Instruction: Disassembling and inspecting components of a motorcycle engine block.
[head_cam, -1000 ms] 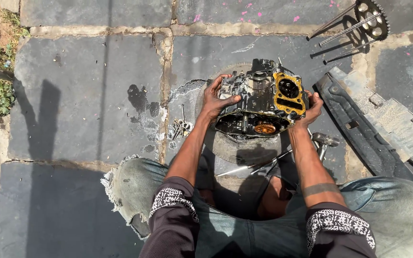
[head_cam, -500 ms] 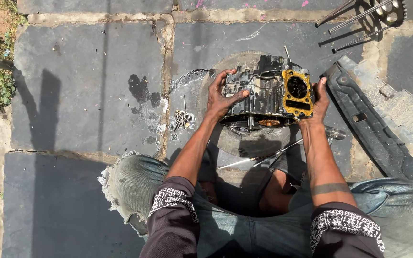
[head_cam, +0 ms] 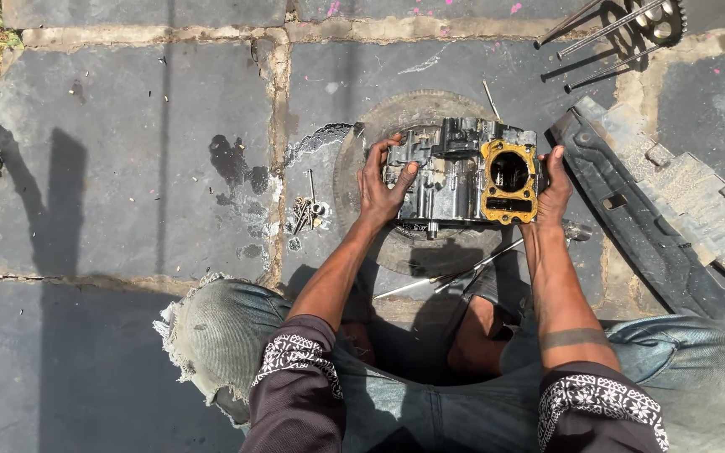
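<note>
A greasy metal engine block (head_cam: 455,176) with a yellow gasket ring (head_cam: 509,180) on its right face hangs just above a round worn disc (head_cam: 379,134) on the stone paving. My left hand (head_cam: 382,186) grips the block's left side, fingers spread over the casing. My right hand (head_cam: 554,184) clamps its right side beside the gasket. A thin stud (head_cam: 491,101) sticks out from the block's far edge. Both forearms reach out from between my knees.
Small bolts and screws (head_cam: 305,211) lie by an oil stain left of the disc. Long metal rods (head_cam: 455,275) rest under the block near my legs. A black plastic panel (head_cam: 631,226) lies at right; rods and a sprocket (head_cam: 660,17) at top right.
The engine block has been turned in my hands so its yellow gasket face points more upward, and it sits lower over the disc. Both hands kept their grip.
</note>
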